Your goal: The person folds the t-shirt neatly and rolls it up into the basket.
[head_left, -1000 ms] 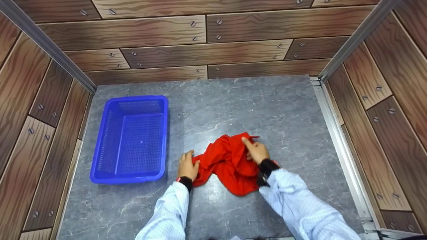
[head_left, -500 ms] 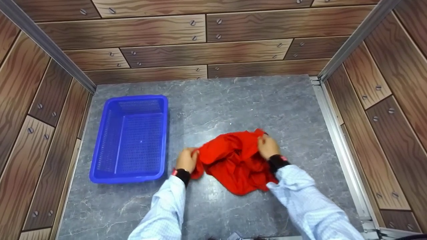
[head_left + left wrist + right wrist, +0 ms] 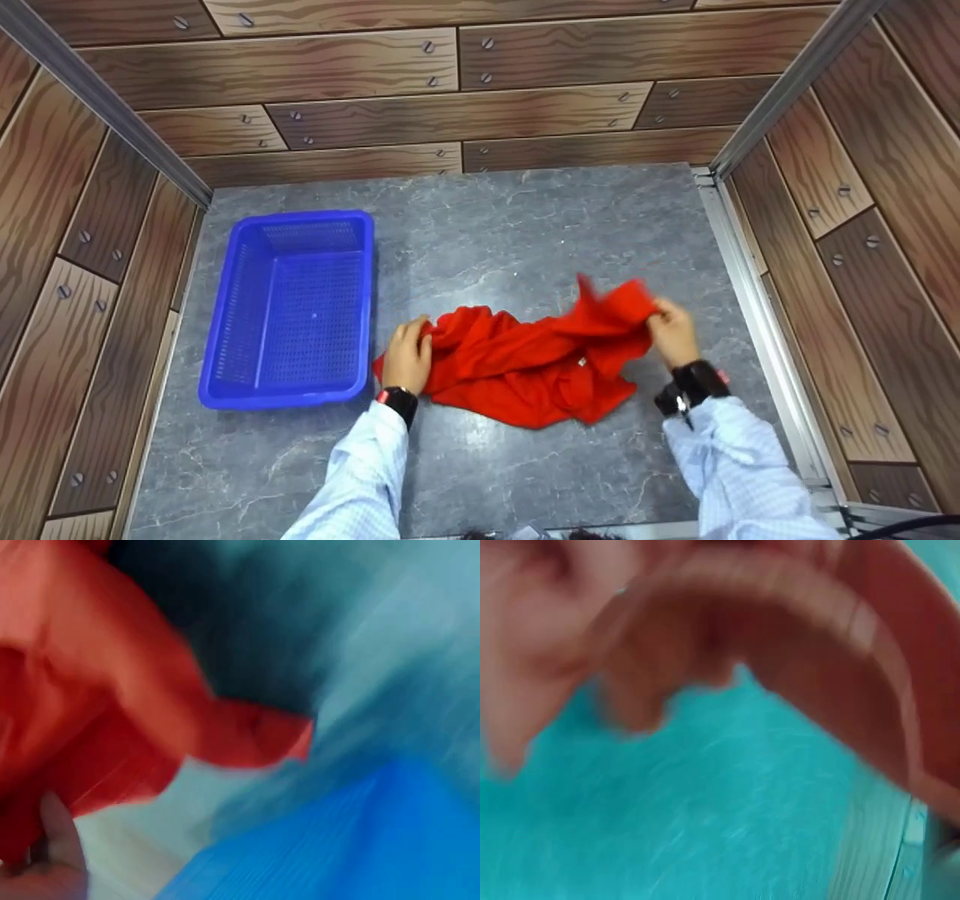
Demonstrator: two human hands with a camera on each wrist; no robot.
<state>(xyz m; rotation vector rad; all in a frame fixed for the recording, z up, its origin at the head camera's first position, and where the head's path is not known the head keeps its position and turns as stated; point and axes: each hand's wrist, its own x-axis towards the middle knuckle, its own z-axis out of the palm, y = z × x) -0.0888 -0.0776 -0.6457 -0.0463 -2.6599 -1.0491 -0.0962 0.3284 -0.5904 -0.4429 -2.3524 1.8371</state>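
Observation:
A crumpled red garment (image 3: 517, 375) with a small white label stretches between my two hands on the grey surface. Its left end is gripped by my left hand (image 3: 409, 356); in the left wrist view the thumb (image 3: 60, 832) lies against the red fabric (image 3: 112, 690), and a loose corner sticks out past it. My right hand (image 3: 675, 334) pinches the right end and holds that part raised above the rest. Blurred in the right wrist view, a curved seamed edge (image 3: 780, 581) of the garment runs beside the fingers (image 3: 634, 701).
A blue plastic basket (image 3: 367, 300) with perforated sides stands to the left, close to my left hand. Wood-patterned walls (image 3: 360, 67) enclose the grey marbled surface (image 3: 465, 232) at the back and sides. A metal rail (image 3: 750, 300) runs along the right edge.
My right hand has moved right, pulling its end of the garment outward and up. The left hand has shifted slightly left. The garment is now spread wider; the basket has stayed in place.

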